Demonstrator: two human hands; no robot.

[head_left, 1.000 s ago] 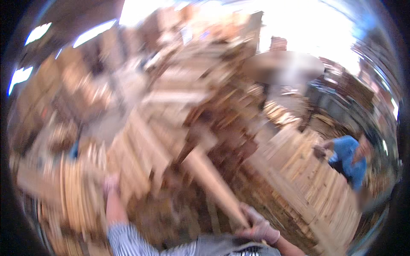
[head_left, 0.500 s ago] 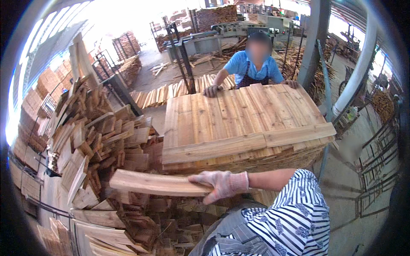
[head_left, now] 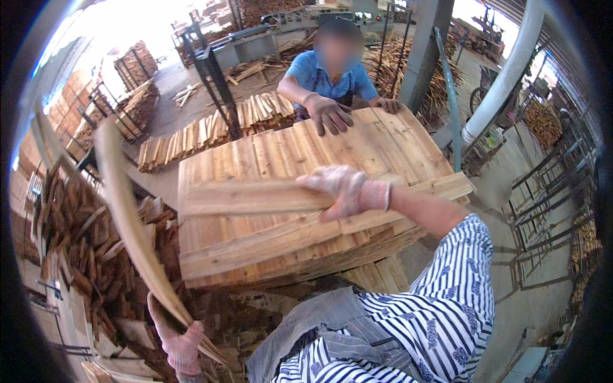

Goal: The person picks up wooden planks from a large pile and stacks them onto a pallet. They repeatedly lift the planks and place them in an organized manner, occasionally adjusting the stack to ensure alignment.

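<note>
My gloved right hand (head_left: 352, 191) is closed on the end of a short wooden plank (head_left: 255, 196), held over the stack of boards (head_left: 274, 153) in front of me. The plank's far end is blurred. At the lower left my gloved left hand (head_left: 177, 345) grips a long wooden board (head_left: 131, 220), which stands up tilted and looks curved. Two planks (head_left: 255, 250) lie end to end across the stack's near side. Opposite me, a co-worker in blue rests one dark glove (head_left: 329, 115) on the top boards and the other glove (head_left: 385, 104) at the far edge.
A heap of loose wood pieces (head_left: 96, 255) rises at my left. Behind the stack, a row of short boards (head_left: 214, 127) lies near a black post (head_left: 220, 89). A grey pillar (head_left: 429, 57) and a pale pipe (head_left: 504, 83) stand at the right, with metal racks (head_left: 549, 204) beyond.
My right hand has carried the plank from beside the heap over the stack. My left hand has come into view with a long board. The co-worker's hand has moved onto the boards.
</note>
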